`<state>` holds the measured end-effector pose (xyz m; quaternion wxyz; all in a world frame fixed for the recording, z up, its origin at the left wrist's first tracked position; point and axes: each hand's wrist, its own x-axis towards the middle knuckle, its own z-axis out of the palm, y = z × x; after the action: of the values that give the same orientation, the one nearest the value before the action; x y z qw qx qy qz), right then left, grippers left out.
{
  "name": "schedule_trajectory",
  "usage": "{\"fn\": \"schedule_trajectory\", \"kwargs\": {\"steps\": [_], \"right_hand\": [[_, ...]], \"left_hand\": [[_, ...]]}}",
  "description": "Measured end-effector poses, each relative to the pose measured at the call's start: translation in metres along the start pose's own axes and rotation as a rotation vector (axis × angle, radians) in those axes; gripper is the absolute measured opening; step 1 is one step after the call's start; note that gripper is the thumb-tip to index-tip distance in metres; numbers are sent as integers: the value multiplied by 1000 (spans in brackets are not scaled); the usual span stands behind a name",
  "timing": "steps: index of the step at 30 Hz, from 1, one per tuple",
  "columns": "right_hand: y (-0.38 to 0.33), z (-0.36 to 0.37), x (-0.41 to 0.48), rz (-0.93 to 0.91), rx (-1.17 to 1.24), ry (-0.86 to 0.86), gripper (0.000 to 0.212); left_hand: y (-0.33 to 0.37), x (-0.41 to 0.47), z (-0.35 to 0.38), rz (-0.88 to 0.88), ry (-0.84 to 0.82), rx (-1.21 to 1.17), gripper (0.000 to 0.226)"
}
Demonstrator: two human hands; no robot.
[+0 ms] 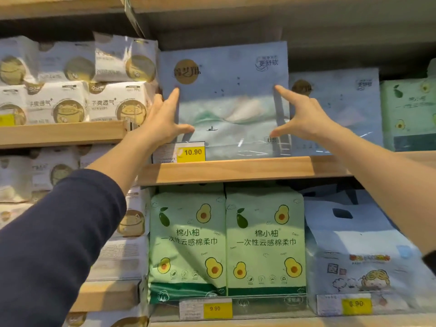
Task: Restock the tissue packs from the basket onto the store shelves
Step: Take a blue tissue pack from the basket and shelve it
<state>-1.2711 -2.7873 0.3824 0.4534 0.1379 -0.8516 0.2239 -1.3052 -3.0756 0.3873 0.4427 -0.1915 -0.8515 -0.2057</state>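
On the far left, white packs with gold cat seals [68, 109] sit stacked on a wooden ledge, out of play. Next comes the left hand [162, 119], sleeve in dark navy, spread open with its fingers [173, 97] flat against the left edge of the blue tissue pack [226, 100] and the thumb lying across its lower front. That pack stands upright on the wooden shelf [236, 169], just above the yellow 10.90 price tag [192, 152]. The right hand [304, 116] mirrors the other: fingers splayed along the pack's right edge, thumb low on the face, neither hand curled into a grip, so the pack sits pressed between 2 open palms rather than clutched. Behind and to the right stands 1 more blue pack [337, 109] of the same kind. This looks like the seating step, the pack squared against its neighbour. Next, I'd guess, both hands need to ease off evenly so it stays upright, then go back for another; the basket is out of sight.
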Motion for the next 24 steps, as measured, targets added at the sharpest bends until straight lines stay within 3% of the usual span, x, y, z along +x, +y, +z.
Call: {"fn": "schedule_trajectory", "kwargs": {"steps": [12,24], "right_hand": [[-2,0,-6,-7,45,8,101],[-13,-10,-13,18,2,26,102]], "left_hand": [[2,-6,-1,-20,-49,-11,105],[4,-19,-11,13,1,-67,100]]}}
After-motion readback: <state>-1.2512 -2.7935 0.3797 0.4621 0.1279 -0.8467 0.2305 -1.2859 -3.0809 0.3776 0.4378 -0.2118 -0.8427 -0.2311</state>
